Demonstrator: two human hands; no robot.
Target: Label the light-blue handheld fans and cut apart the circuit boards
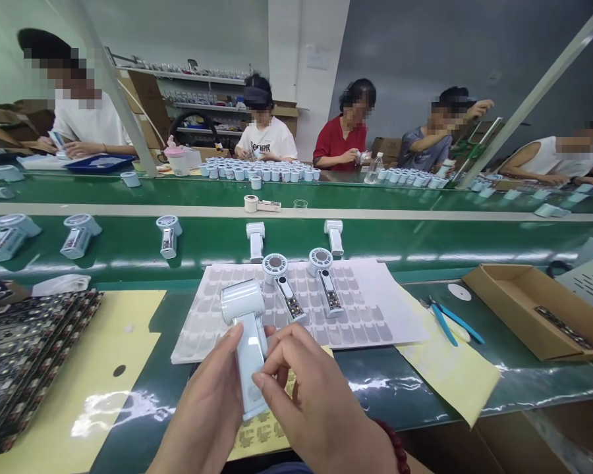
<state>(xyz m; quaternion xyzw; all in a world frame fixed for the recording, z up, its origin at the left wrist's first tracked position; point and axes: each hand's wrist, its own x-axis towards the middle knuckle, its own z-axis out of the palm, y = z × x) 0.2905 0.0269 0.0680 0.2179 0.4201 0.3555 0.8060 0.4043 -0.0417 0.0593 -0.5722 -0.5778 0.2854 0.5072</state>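
My left hand (pixel 212 401) grips the handle of a white handheld fan (pixel 247 329) from the left, holding it upright and tilted over the table's front edge. My right hand (pixel 306 395) is curled against the handle from the right, thumb and forefinger pinched on its front face. Behind the fan lies a white sheet of clear stickers (pixel 356 316), and two more fans (pixel 284 286) (pixel 326 280) lie on it with dark panels facing up. A sheet of small labels (pixel 261 438) lies under my hands.
Stacked dark printed sheets (pixel 24 355) lie left on yellow paper (pixel 99 388). Blue tweezers (pixel 449 319) and an open cardboard box (pixel 538 309) sit right. Several fans (pixel 168 234) ride the green conveyor (pixel 425 237). Several people work across it behind rows of white parts (pixel 261 171).
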